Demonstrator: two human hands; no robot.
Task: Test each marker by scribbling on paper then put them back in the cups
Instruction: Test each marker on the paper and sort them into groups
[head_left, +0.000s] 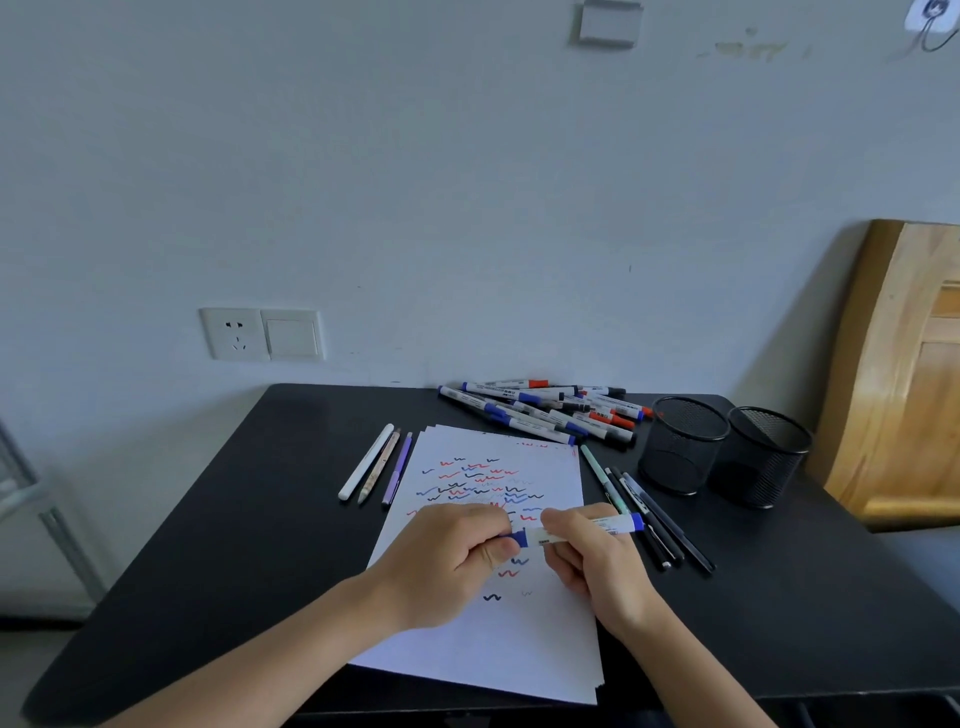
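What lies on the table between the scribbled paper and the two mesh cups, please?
In the head view, a mint-green pen and a few dark pens lie side by side on the black table between the paper and the mesh cups.

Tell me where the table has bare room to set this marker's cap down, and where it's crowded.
Bare: the wide left side of the table, left of the three pens; also its front-right corner, in front of the two mesh cups and right of the dark pens. Crowded: the marker pile along the back edge, and the strip between paper and cups.
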